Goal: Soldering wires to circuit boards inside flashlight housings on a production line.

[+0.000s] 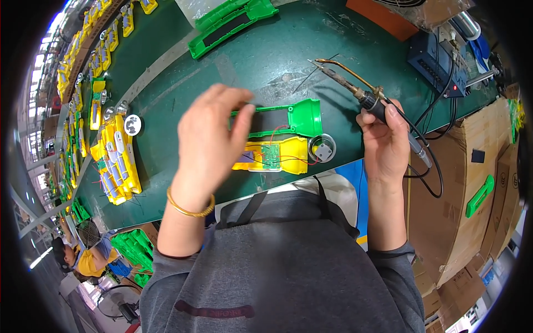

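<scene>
My right hand (386, 136) grips a soldering iron (363, 97) with a brass feed tube along it, tip pointing up and left over the bench. My left hand (211, 133) hovers over the left end of a green plastic shell (306, 117), thumb and forefinger apart with nothing visible between them. Nearer to me lies a yellow shell (293, 157) holding a small green circuit board (271, 157) and thin red and black wires. At its right end sits a round lamp head (322, 149). My left hand hides the left ends of both shells.
A blue soldering station (436, 61) with cables stands at the back right. Yellow assemblies (117, 161) are stacked at left, with rows of more beyond. Green shells (230, 28) lie at the back. Cardboard boxes (444, 194) stand at right. Another person (91, 258) is at far left.
</scene>
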The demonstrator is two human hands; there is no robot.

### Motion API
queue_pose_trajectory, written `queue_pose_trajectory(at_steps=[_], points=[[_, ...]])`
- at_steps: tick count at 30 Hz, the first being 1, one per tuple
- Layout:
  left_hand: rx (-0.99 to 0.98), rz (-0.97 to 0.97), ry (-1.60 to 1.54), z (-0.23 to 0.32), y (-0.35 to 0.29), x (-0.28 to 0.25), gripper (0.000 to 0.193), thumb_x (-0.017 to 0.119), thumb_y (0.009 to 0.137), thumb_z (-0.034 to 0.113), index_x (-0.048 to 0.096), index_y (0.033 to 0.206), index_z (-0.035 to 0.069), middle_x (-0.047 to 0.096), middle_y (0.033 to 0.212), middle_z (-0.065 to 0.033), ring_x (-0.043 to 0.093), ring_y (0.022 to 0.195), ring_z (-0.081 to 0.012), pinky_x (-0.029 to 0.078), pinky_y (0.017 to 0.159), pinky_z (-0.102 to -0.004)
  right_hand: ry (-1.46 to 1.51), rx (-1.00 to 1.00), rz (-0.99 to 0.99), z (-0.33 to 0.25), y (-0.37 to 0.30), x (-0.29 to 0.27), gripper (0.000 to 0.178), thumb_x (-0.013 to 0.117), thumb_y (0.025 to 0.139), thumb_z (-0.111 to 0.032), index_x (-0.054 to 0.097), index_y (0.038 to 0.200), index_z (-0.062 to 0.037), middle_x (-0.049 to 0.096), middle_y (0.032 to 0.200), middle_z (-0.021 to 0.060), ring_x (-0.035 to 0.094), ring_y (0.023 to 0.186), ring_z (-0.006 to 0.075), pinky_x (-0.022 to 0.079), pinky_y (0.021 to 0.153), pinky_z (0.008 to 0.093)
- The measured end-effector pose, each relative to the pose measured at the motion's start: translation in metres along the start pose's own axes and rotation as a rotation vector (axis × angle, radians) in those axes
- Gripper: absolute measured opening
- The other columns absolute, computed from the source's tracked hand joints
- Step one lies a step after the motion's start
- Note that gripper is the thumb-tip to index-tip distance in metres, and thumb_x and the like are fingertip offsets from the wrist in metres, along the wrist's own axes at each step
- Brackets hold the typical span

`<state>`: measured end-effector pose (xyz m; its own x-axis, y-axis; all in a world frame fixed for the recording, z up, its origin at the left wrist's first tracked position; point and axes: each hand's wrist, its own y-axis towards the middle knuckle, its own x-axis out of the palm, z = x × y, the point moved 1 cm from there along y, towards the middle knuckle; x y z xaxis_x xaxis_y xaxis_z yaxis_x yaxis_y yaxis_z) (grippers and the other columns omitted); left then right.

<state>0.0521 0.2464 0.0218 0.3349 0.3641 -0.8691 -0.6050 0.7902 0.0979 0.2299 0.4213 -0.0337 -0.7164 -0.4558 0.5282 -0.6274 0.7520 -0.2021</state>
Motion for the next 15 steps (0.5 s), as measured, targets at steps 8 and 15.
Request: queue_pose_trajectory(at_steps=[8,15], points=[[0.083,-0.309,-0.011,-0.028,0.011,0.006,0.017,0.070,0.074,0.009,0.062,0.086,0.002,0.057,0.083,-0.0131,0.057,0.083,-0.0310,0.046,0.074,-0.0379,0.014,-0.028,-0.006,-0.002,-0.002,-0.002,0.018,0.054,0.091,-0.021,0.056,0.095,-0.0029,0.058,0.088,0.0052,0.051,0.078,0.0142,0.041,0.076,0.0298],[0.197,-0.370,-0.169,-0.016,-0.023,-0.023,0.046,0.082,0.060,0.025,0.054,0.092,0.007,0.061,0.106,-0.0142,0.058,0.095,-0.0348,0.045,0.082,-0.0402,0.060,-0.045,0.029,0.001,0.000,-0.006,0.019,0.055,0.090,-0.019,0.055,0.101,-0.0034,0.060,0.091,0.0056,0.054,0.078,0.0151,0.043,0.078,0.0313]])
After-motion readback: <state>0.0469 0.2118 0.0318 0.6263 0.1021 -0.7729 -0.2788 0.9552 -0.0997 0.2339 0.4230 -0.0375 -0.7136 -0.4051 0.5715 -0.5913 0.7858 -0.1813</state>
